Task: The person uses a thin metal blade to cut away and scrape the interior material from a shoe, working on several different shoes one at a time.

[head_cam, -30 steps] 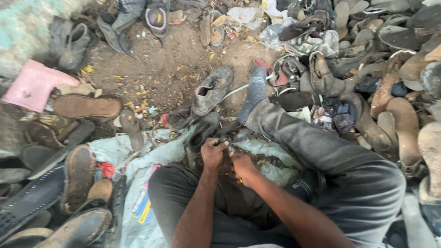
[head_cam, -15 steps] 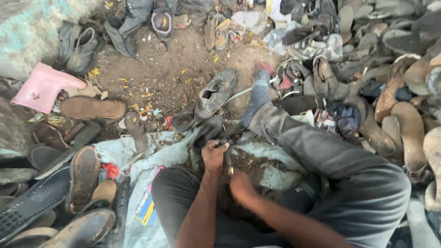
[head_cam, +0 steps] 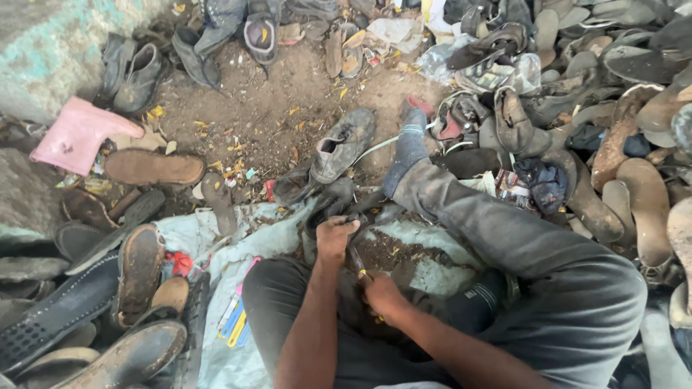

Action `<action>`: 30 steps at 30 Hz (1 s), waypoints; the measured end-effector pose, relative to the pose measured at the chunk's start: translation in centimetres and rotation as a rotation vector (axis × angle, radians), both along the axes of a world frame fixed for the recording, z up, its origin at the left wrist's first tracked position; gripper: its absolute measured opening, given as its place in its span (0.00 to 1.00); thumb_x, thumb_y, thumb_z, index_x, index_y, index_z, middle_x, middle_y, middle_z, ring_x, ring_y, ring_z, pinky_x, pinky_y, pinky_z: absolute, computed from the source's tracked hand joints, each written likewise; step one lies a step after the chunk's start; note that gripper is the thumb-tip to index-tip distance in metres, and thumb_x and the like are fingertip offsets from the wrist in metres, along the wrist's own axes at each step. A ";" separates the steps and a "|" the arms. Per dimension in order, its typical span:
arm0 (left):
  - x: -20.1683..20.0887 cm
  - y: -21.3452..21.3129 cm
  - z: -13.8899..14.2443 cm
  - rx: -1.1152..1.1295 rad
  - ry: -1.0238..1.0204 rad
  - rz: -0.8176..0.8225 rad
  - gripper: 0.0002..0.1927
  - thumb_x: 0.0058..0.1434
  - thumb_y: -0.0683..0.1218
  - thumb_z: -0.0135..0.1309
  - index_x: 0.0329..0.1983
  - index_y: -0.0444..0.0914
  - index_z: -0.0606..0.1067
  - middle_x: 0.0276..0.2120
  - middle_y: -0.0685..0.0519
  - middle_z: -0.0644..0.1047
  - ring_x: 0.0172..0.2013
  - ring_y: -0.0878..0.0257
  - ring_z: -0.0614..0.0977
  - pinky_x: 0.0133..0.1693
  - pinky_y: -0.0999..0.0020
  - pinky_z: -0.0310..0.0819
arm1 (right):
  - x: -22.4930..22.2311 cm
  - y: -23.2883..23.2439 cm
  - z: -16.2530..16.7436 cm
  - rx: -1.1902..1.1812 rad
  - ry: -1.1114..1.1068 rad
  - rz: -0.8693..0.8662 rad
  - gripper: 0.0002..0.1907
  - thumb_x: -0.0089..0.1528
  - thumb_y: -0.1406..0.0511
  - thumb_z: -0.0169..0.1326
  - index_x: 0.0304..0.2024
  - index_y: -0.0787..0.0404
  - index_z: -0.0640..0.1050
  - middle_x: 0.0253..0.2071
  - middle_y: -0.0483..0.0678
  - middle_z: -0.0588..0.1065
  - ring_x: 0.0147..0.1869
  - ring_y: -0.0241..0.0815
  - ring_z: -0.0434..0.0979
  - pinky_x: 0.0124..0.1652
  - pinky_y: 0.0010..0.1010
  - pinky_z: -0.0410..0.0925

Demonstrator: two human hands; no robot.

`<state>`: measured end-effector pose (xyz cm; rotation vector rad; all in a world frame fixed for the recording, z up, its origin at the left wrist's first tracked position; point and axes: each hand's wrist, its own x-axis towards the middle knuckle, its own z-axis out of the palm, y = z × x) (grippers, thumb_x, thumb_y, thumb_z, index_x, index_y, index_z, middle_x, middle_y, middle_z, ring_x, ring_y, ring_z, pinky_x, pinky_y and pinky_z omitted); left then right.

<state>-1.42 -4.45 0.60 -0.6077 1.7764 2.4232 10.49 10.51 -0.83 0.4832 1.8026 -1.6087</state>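
I sit on the ground with my legs in dark trousers [head_cam: 548, 252]. My left hand [head_cam: 335, 236] grips the edge of a dark worn shoe [head_cam: 328, 205] that lies on a dirty pale sheet [head_cam: 425, 248]. My right hand [head_cam: 382, 294] is closer to my body, closed around a thin tool [head_cam: 357, 261] whose dark blade points up toward the shoe. A grey lace-up boot [head_cam: 344, 144] lies just beyond the held shoe, beside my socked right foot [head_cam: 409, 140].
Heaps of old shoes and loose soles [head_cam: 620, 166] fill the right side, and more soles [head_cam: 137, 270] are stacked at the left. A pink boot [head_cam: 76, 137] lies by a painted wall [head_cam: 50, 43]. Bare dirt [head_cam: 267, 115] with scraps spreads ahead.
My right hand has drawn back from the left hand toward my body, with the tool in it. The left hand stays on the dark shoe.
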 end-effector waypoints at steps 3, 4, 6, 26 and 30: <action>0.6 -1.7 1.2 -0.749 0.433 -0.350 0.13 0.53 0.46 0.65 0.39 0.35 0.83 0.42 0.47 0.82 0.44 0.53 0.83 0.48 0.62 0.76 | -1.2 1.1 1.8 -0.109 0.001 0.016 0.19 0.71 0.56 0.48 0.34 0.65 0.74 0.20 0.46 0.67 0.16 0.40 0.58 0.18 0.35 0.55; 1.0 -2.1 1.8 -0.999 0.440 -0.455 0.11 0.52 0.45 0.63 0.38 0.37 0.84 0.46 0.47 0.80 0.47 0.50 0.80 0.49 0.58 0.74 | -1.6 1.4 2.4 -0.012 0.039 0.054 0.20 0.71 0.56 0.47 0.34 0.65 0.76 0.20 0.46 0.68 0.17 0.40 0.61 0.18 0.36 0.58; 2.2 -2.6 2.6 -1.497 0.431 -0.653 0.09 0.50 0.44 0.59 0.34 0.39 0.84 0.55 0.46 0.75 0.54 0.44 0.75 0.51 0.48 0.69 | -1.8 2.2 3.6 0.185 0.107 0.127 0.22 0.70 0.55 0.47 0.34 0.65 0.80 0.19 0.48 0.71 0.18 0.41 0.68 0.19 0.37 0.63; 3.4 4.2 1.2 -1.641 0.982 -0.547 0.06 0.56 0.47 0.52 0.33 0.41 0.76 0.35 0.50 0.76 0.46 0.52 0.76 0.54 0.54 0.68 | -5.3 9.2 3.1 0.382 0.363 0.321 0.21 0.67 0.55 0.48 0.36 0.67 0.79 0.32 0.62 0.77 0.34 0.60 0.78 0.38 0.51 0.70; 4.0 4.1 2.3 -1.468 0.818 -0.613 0.10 0.54 0.49 0.58 0.32 0.38 0.77 0.37 0.47 0.77 0.47 0.48 0.75 0.52 0.52 0.67 | -5.1 9.3 2.2 0.626 0.929 0.460 0.20 0.68 0.58 0.46 0.35 0.67 0.80 0.37 0.65 0.79 0.43 0.68 0.78 0.45 0.56 0.69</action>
